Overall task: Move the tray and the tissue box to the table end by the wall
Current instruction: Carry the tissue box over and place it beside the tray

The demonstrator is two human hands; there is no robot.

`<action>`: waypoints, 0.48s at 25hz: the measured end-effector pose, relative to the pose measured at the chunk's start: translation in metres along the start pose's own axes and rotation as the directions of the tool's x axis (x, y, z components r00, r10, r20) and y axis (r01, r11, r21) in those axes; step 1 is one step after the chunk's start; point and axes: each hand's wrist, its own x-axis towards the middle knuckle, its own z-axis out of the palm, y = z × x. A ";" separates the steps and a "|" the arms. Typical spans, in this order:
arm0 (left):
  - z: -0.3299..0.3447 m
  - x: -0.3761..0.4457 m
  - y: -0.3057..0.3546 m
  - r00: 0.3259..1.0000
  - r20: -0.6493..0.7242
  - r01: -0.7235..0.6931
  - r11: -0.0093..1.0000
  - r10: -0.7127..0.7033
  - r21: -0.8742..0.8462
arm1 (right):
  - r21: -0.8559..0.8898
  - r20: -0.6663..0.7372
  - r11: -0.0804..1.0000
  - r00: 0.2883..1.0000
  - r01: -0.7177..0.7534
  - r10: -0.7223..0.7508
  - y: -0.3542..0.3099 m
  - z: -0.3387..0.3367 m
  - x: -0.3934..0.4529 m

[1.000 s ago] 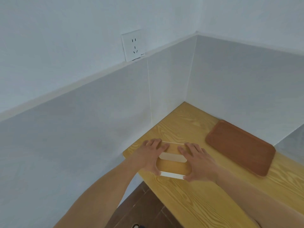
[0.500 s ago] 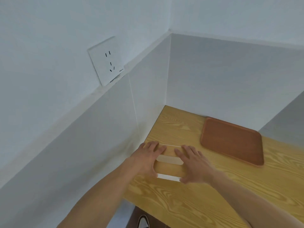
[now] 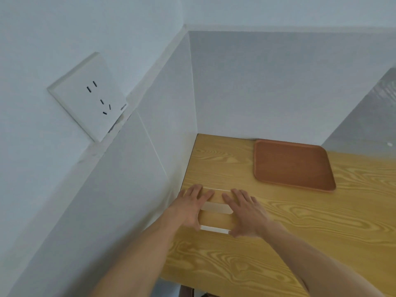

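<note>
Two white walls [image 3: 267, 82] meet in a corner, and one long table [image 3: 300, 243] fits right into that corner. The table is made of light yellow wood with wavy grain lines all over its flat top.

One white wall plug [image 3: 90, 97] sits on the left wall. It is a flat square with five small dark slots.

One tray [image 3: 292, 166] lies flat on the table at the far side, up against the back wall. It is reddish brown wood, a rectangle with round corners and a low raised rim.

Two bare arms reach forward from the bottom of the view, nearly straight.

One tissue box [image 3: 216, 217] stands on the table close to the left wall, well apart from the tray. It is a see-through box with clear smooth walls and a pale slot on top.

The left hand [image 3: 190, 207] lies palm down over the left end of the box. The right hand [image 3: 246, 213] lies palm down over the right end. Both hands grasp the box from its sides, fingers stretched forward and thumbs at the near edge.
</note>
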 end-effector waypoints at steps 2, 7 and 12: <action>0.003 0.005 0.001 1.000 0.024 -0.003 1.000 0.003 0.014 | 0.009 0.016 1.000 1.000 -0.009 0.008 0.002 0.005 0.002; 0.010 0.013 0.003 0.999 0.039 0.005 1.000 -0.004 -0.006 | 0.020 0.038 1.000 0.999 -0.009 0.008 0.005 0.012 0.005; 0.018 0.011 0.006 0.999 0.038 0.020 0.999 -0.019 -0.029 | 0.012 0.033 1.000 0.999 0.001 -0.001 0.004 0.014 0.003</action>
